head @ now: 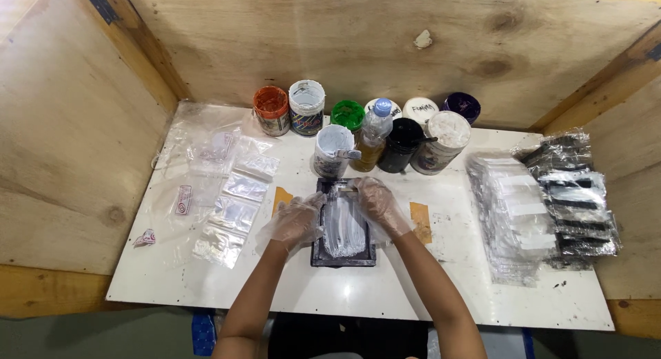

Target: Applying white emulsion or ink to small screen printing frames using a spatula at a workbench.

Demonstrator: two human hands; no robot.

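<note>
Both my hands wear thin clear plastic gloves. My left hand (295,221) rests on the left side of a small dark framed screen (343,257) lying flat on the white board. My right hand (377,203) grips the top end of a squeegee-like tool (342,189) at the screen's far edge. White paste (343,229) covers the middle of the screen between my hands.
Several paint jars stand at the back: orange (271,110), green (348,114), purple (462,106), black (401,144), white (444,140), plus a small bottle (374,133). Clear plastic bags (234,201) lie left; stacked packets (513,214) and dark packets (575,201) lie right. Wooden walls enclose the board (206,283).
</note>
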